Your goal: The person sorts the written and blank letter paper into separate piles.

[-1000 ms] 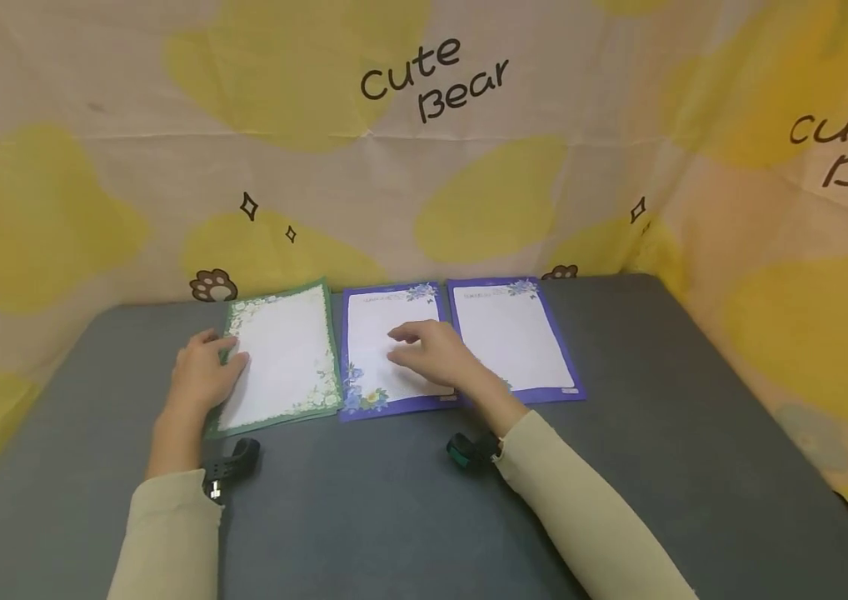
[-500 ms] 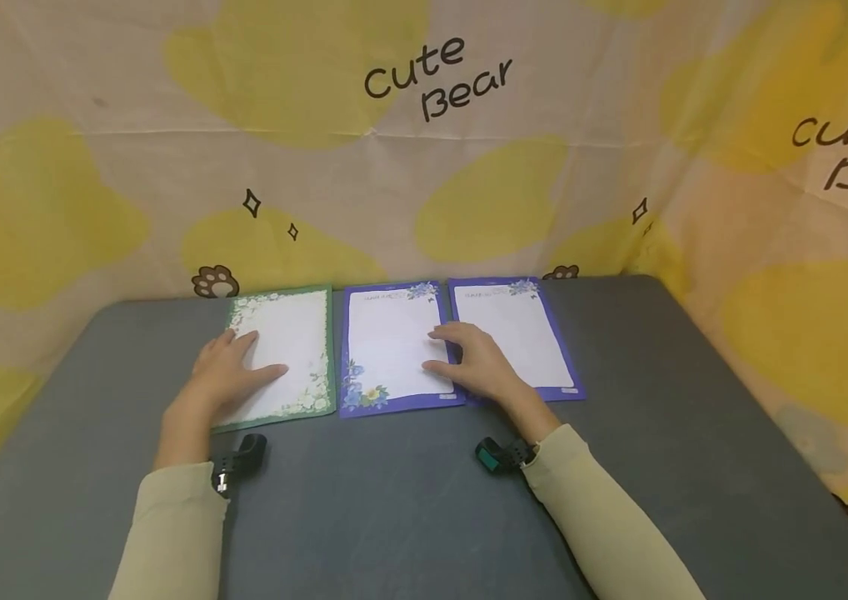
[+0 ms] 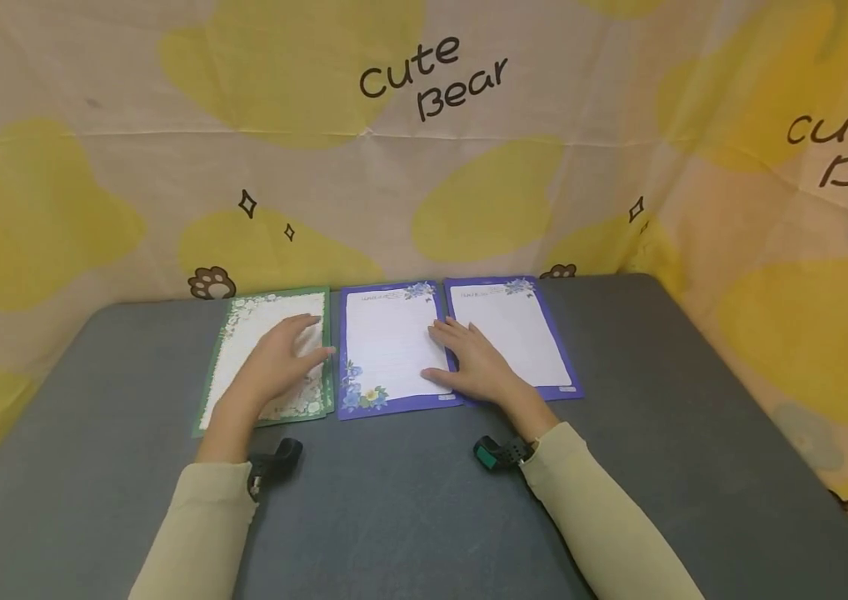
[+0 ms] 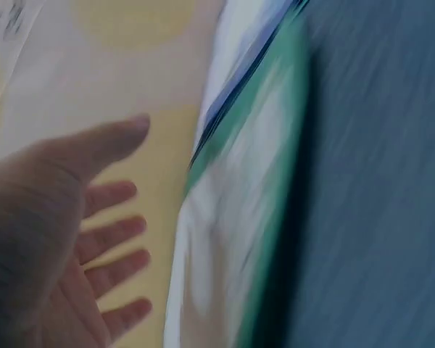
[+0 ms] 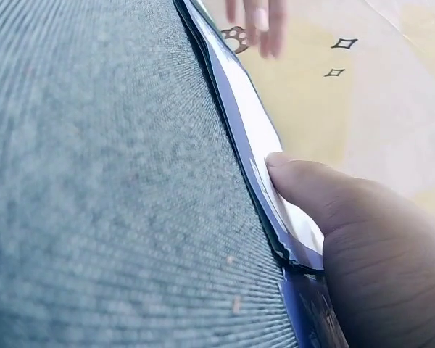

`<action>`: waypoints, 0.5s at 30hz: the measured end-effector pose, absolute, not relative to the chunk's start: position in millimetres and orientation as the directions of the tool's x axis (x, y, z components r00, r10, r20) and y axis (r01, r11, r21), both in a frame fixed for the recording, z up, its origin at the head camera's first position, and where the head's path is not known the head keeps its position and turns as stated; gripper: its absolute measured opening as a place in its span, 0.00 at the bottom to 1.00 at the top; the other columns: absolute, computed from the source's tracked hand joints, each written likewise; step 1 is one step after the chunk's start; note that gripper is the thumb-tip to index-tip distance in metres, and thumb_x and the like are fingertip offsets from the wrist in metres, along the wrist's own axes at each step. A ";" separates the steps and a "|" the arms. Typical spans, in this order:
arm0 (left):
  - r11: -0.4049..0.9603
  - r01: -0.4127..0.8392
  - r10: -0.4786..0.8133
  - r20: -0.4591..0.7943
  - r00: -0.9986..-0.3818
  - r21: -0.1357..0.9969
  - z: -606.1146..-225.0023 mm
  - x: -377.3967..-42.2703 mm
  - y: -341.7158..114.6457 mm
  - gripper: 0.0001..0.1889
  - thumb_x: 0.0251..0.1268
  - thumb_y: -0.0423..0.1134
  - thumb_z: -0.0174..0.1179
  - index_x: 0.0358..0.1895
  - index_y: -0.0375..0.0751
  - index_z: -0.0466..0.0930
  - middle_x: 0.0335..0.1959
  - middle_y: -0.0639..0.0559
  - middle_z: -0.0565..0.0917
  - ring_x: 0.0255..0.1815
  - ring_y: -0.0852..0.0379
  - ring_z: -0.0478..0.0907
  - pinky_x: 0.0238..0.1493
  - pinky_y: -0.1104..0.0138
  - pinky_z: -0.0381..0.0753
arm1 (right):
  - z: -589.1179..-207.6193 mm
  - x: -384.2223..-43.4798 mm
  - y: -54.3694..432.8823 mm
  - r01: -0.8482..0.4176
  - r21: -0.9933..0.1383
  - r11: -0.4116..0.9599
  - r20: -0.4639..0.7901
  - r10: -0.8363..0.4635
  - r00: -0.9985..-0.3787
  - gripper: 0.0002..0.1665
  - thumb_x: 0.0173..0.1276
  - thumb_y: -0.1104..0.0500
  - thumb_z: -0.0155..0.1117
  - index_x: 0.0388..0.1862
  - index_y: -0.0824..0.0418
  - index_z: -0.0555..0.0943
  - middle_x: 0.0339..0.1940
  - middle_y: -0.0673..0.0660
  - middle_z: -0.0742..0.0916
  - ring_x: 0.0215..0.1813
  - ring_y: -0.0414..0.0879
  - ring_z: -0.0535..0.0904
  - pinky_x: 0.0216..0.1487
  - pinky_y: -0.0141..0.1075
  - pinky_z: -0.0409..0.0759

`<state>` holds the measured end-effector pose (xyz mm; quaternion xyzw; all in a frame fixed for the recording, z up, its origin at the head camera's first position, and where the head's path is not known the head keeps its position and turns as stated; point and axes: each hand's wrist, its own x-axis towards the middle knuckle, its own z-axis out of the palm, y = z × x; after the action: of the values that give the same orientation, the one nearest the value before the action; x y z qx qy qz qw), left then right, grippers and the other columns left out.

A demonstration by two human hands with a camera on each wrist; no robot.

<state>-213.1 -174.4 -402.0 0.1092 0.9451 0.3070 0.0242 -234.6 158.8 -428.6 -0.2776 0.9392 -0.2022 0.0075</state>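
A stack of green-bordered floral paper [image 3: 247, 325] lies at the left of the row in the head view. Over it is my left hand [image 3: 274, 367], fingers spread, its thumb reaching the stack's right edge. In the left wrist view this hand [image 4: 72, 239] hovers beside the blurred green-edged sheets [image 4: 283, 130], gripping nothing. In the middle lies purple-bordered paper [image 3: 386, 342] with blue flowers in its corners. My right hand [image 3: 472, 358] rests relaxed at its right edge, covering part of a second purple-bordered sheet [image 3: 521, 333]. The right wrist view shows the thumb [image 5: 297, 177] on the white paper near its edge.
All the paper lies in a row along the back of a dark grey table [image 3: 364, 517]. Behind it hangs a cream and yellow cloth [image 3: 319, 167] with printed lettering, which continues along the right side. Black wrist bands [image 3: 499, 454] sit on both wrists.
My left hand has moved right across the green-bordered paper, from its left edge toward its right edge. My right hand shifted right to the middle paper's right edge, and its fingers have spread.
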 end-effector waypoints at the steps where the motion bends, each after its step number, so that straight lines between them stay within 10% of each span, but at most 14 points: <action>1: 0.781 0.213 0.245 0.025 -0.969 0.588 -403.5 -213.9 -165.8 0.39 0.72 0.54 0.60 0.79 0.38 0.58 0.80 0.34 0.59 0.81 0.33 0.53 0.79 0.39 0.53 | -428.6 -234.6 159.1 -0.520 -0.380 0.765 0.094 -0.527 -0.845 0.47 0.69 0.37 0.63 0.78 0.61 0.64 0.81 0.59 0.67 0.84 0.56 0.56 0.84 0.56 0.47; 15: 0.783 0.350 0.381 0.048 -0.923 0.514 -433.1 -221.0 -129.5 0.41 0.67 0.58 0.63 0.77 0.40 0.64 0.81 0.43 0.60 0.85 0.38 0.45 0.82 0.38 0.36 | -427.5 -234.2 160.5 -0.498 -0.363 0.788 0.102 -0.498 -0.861 0.47 0.66 0.33 0.65 0.75 0.58 0.71 0.76 0.55 0.75 0.83 0.53 0.60 0.84 0.55 0.49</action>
<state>-221.0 -129.5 -433.1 0.1937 0.9438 0.2661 0.0294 -234.2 160.5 -427.5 -0.2633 0.9454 -0.1921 -0.0003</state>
